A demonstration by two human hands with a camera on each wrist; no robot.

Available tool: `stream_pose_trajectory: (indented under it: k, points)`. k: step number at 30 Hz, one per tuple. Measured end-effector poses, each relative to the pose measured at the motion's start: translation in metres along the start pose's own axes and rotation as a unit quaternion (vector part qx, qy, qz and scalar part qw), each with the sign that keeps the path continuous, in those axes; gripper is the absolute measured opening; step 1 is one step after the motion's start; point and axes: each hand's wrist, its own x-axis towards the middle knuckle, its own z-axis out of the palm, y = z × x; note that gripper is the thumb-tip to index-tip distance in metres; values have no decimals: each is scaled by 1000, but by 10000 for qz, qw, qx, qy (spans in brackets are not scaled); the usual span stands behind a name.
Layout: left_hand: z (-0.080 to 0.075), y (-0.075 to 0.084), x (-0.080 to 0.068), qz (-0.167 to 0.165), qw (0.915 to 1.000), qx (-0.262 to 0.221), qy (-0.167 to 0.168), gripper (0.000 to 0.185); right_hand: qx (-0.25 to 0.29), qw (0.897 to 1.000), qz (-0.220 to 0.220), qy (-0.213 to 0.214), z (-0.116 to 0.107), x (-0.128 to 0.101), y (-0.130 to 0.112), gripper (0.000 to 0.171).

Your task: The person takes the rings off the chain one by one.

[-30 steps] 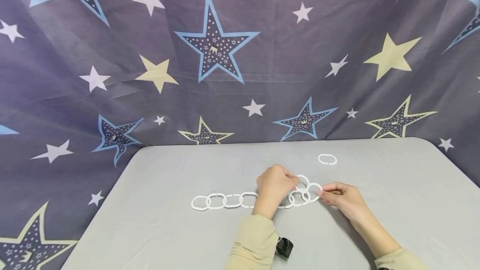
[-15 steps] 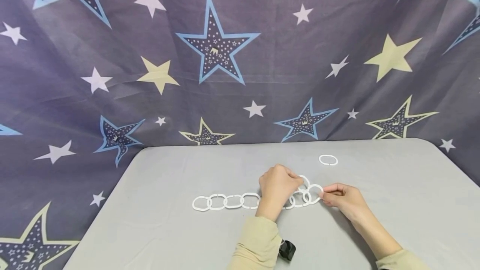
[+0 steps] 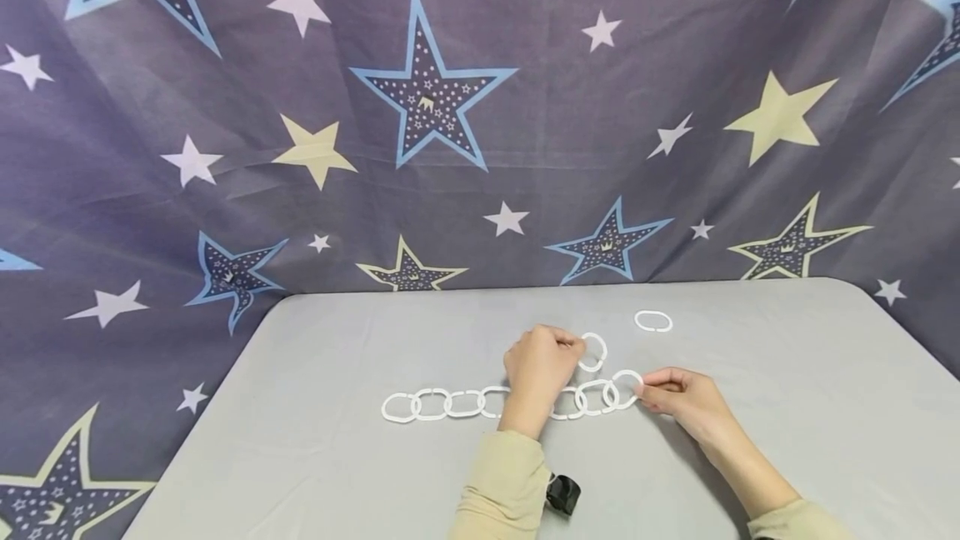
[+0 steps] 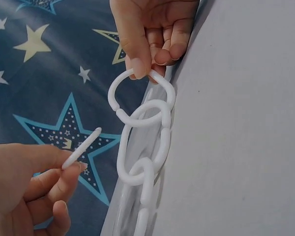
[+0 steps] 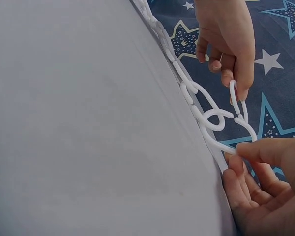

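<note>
White plastic chain (image 3: 465,402) stretched left-right across grey table (image 3: 300,457), end link (image 3: 627,387) pinched by right hand (image 3: 686,401), separate ring (image 3: 593,352) pinched in left hand (image 3: 538,367) just behind chain, loose ring (image 3: 654,321) farther back.

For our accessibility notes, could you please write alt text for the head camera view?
A person's left hand pinches a single white plastic ring just above a chain of linked white rings lying on a grey table, while the right hand holds the chain's end ring. Another loose ring lies farther back, before a star-patterned curtain.
</note>
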Motion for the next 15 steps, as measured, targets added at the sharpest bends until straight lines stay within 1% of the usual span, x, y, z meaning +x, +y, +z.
stream_pose_trajectory:
  k: [6,9,12,15]
  points:
    - [-2,3,-1,307,9994,36,140,9,-5,10000,3,-3,0,0,-2,26]
    - [-1,5,-2,389,9991,61,166,10,-34,10000,16,-14,1,0,-1,26]
    - [1,8,-1,479,9985,212,167,10,-38,10000,15,-68,1,1,0,26]
    - [1,11,1,630,9968,476,154,10,-1,9999,59,-88,0,1,0,25]
